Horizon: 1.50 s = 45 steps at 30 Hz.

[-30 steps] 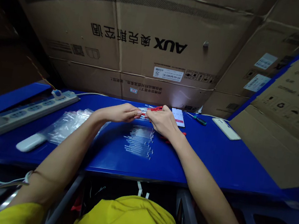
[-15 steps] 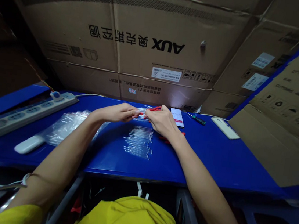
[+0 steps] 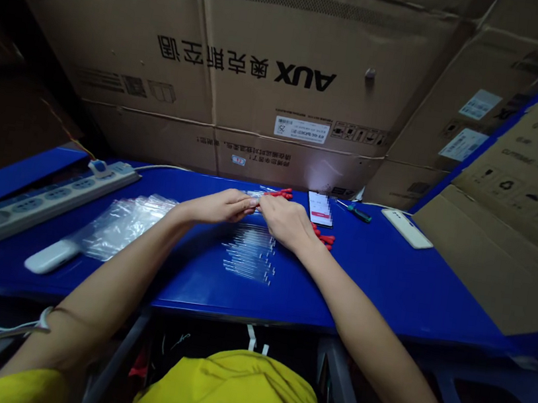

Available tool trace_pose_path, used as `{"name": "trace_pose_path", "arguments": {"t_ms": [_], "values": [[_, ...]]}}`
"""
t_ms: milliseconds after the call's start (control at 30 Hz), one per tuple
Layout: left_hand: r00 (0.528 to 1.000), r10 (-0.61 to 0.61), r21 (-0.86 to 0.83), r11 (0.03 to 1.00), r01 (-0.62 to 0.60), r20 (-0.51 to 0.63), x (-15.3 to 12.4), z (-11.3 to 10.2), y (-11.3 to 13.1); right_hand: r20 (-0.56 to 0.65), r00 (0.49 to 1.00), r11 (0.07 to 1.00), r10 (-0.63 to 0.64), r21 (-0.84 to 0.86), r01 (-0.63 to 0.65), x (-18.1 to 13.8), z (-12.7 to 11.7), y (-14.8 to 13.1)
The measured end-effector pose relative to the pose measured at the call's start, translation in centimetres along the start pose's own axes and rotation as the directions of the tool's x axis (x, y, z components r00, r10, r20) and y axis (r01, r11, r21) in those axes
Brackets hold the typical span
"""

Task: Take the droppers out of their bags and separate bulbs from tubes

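My left hand (image 3: pixel 231 207) is closed in a pinch, thumb against the fingers, at the middle of the blue table. Fingertip to fingertip with it is my right hand (image 3: pixel 286 219), its fingers curled and closed. Whatever they hold between them is hidden by the fingers. Just below lie thin clear dropper tubes (image 3: pixel 250 252) in a loose row. Behind the hands are more clear tubes with red rubber bulbs (image 3: pixel 280 192). Further loose red bulbs (image 3: pixel 326 239) lie by my right wrist, partly covered by it.
Clear plastic bags (image 3: pixel 120 227) and a white oval device (image 3: pixel 51 256) lie left, beside a power strip (image 3: pixel 56 198). A lit phone (image 3: pixel 320 209), a green-handled screwdriver (image 3: pixel 358 213) and a pale phone (image 3: pixel 406 229) are at the back right. Cardboard (image 3: pixel 243 98) walls the table's back.
My fingertips have come closer together, and the red piece that showed at my left fingertips is now hidden. My right hand has lowered slightly, uncovering the red bulbs behind it.
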<state>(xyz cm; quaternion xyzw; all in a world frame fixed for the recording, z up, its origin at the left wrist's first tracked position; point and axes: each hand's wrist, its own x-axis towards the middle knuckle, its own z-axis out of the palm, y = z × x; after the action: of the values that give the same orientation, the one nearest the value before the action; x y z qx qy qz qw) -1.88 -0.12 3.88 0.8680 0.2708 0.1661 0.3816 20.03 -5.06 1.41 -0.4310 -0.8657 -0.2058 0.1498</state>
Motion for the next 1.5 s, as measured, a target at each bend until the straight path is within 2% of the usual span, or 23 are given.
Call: {"name": "trace_pose_path", "arguments": {"t_ms": [100,200,767,967,1267,1500], "values": [[0.998,-0.015,0.027,1.000,0.013,0.055,-0.1,-0.5,-0.1,0.062,0.998,1.000,-0.004,-0.001,0.004,-0.2,0.1,0.4],[0.995,-0.045,0.029,0.999,0.043,0.088,-0.3,-1.0,0.1,0.062,0.998,1.000,-0.012,-0.004,0.012,-0.2,0.2,0.7],[0.995,-0.046,0.019,0.999,0.044,0.086,-1.1,-2.2,0.7,0.001,1.000,1.000,-0.022,0.022,0.022,0.0,-0.3,1.2],[0.994,-0.081,0.029,0.996,0.079,0.073,-1.3,-2.4,1.5,-0.009,1.000,0.999,-0.024,0.032,0.024,0.1,-0.3,1.2],[0.990,-0.122,0.019,0.992,0.121,0.065,-1.3,-2.6,1.1,0.002,1.000,0.999,0.006,0.042,-0.006,-0.1,-0.4,1.2],[0.995,-0.079,0.087,0.994,0.073,0.064,-1.4,-2.7,1.6,0.007,1.000,0.999,0.017,0.038,-0.017,-0.3,-0.4,1.0]]}}
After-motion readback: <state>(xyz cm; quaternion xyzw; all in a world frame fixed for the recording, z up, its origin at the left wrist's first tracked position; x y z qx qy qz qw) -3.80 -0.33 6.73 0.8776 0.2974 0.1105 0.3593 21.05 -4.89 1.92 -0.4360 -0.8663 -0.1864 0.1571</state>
